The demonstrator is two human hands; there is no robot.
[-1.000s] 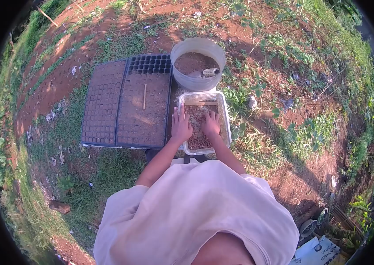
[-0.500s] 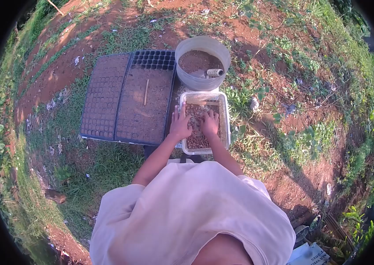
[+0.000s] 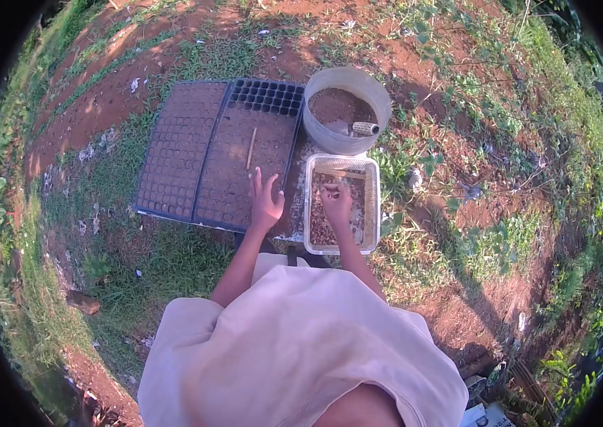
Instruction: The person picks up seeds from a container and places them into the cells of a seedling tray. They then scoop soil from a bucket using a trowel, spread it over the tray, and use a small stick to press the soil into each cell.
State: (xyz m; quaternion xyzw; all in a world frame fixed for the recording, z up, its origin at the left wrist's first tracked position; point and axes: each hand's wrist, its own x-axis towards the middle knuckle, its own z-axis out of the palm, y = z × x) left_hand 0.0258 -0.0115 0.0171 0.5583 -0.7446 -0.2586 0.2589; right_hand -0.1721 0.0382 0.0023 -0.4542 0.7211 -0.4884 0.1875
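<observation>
My left hand point(image 3: 266, 208) is over the near right part of the soil-filled seedling tray point(image 3: 234, 188), fingers spread and nothing visible in them. A thin wooden stick point(image 3: 251, 148) lies on that tray just beyond my fingertips. My right hand point(image 3: 337, 203) hovers over or inside the white plastic basket point(image 3: 307, 213), its fingers curled together; whatever they hold is too small to make out. Small reddish-brown seed-like pieces point(image 3: 321, 231) cover much of the basket's bottom. A flat wooden strip point(image 3: 340, 173) lies across the basket's far end.
A second seedling tray point(image 3: 180, 149), filled with soil, adjoins on the left. Behind the basket stands a round translucent tub point(image 3: 315, 135) holding soil and a pale perforated cylinder point(image 3: 365, 129). Bare black cells point(image 3: 269, 96) show at the right tray's far end. Grass and red earth surround everything.
My left hand has left the basket and moved left over the seedling tray, fingers spread. My right hand has stayed at the basket, its fingers now drawn together. The view has shifted slightly.
</observation>
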